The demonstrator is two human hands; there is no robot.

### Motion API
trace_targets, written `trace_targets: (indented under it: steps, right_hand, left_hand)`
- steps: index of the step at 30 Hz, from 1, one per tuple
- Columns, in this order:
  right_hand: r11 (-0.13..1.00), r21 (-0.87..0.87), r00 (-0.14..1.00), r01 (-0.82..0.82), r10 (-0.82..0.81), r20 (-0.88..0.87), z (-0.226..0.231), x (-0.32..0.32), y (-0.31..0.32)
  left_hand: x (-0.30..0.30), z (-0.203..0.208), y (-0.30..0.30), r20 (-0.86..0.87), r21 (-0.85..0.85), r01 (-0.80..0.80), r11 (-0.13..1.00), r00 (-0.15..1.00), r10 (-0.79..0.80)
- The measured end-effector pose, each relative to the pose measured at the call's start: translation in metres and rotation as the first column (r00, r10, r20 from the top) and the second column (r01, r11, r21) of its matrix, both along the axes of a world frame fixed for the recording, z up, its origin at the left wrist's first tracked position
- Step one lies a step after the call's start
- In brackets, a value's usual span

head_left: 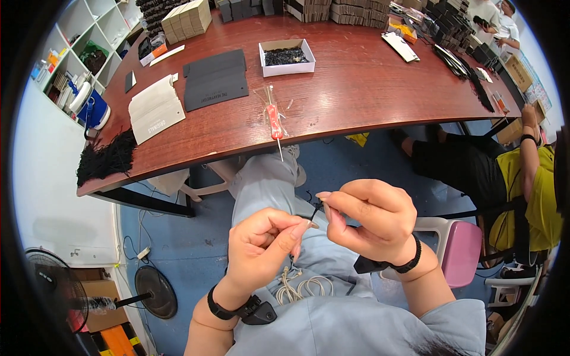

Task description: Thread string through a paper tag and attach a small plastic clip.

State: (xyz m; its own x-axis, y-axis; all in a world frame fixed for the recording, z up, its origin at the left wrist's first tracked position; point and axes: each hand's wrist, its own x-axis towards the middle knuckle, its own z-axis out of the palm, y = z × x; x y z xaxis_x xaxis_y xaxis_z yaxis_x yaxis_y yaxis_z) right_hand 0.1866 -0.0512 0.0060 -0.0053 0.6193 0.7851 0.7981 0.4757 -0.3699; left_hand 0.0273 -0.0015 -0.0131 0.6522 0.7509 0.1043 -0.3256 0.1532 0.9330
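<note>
At the far left, a black cord bundle point(110, 155) lies on the table corner. Your left hand point(267, 246) has thumb and forefinger together, seemingly pinching a thin black cord point(316, 212) above your lap; hold that end steady. Mind the red-handled tool point(274, 121) poking past the table edge. Your right hand point(374, 219) pinches the cord's upper part; small, even finger movements should suit it best.

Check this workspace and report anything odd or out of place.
The red-handled tool lies with its thin metal shaft jutting past the edge of the table, where it might get knocked. A yellow scrap lies on the blue floor, like stray litter.
</note>
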Motion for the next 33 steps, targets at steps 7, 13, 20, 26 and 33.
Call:
trace_targets:
  steps: [7,13,20,26,33]
  right_hand:
    - [0.999,0.033,0.999,0.032,-0.031,-0.032,-0.005,-0.001,-0.001]
    - [0.998,0.038,0.998,-0.058,0.059,-0.017,-0.007,0.003,-0.001]
    - [0.992,-0.024,0.986,-0.123,0.120,-0.118,0.001,0.005,-0.003]
    - [0.917,-0.273,0.953,-0.290,0.250,-0.172,0.011,0.015,0.003]
    - [0.918,-0.295,0.954,-0.266,0.294,0.054,0.011,0.020,0.004]
  left_hand:
    - [0.000,0.001,0.001,-0.014,0.067,-0.005,0.998,1.000,0.006]
    - [0.004,0.007,-0.001,-0.057,0.073,-0.073,0.995,0.995,0.077]
    - [0.005,0.003,0.005,-0.090,0.469,-0.158,0.869,0.970,0.225]
    - [0.005,0.000,0.006,-0.108,0.631,-0.142,0.762,0.957,0.268]
    - [0.007,0.002,0.005,-0.124,0.624,-0.141,0.769,0.953,0.276]
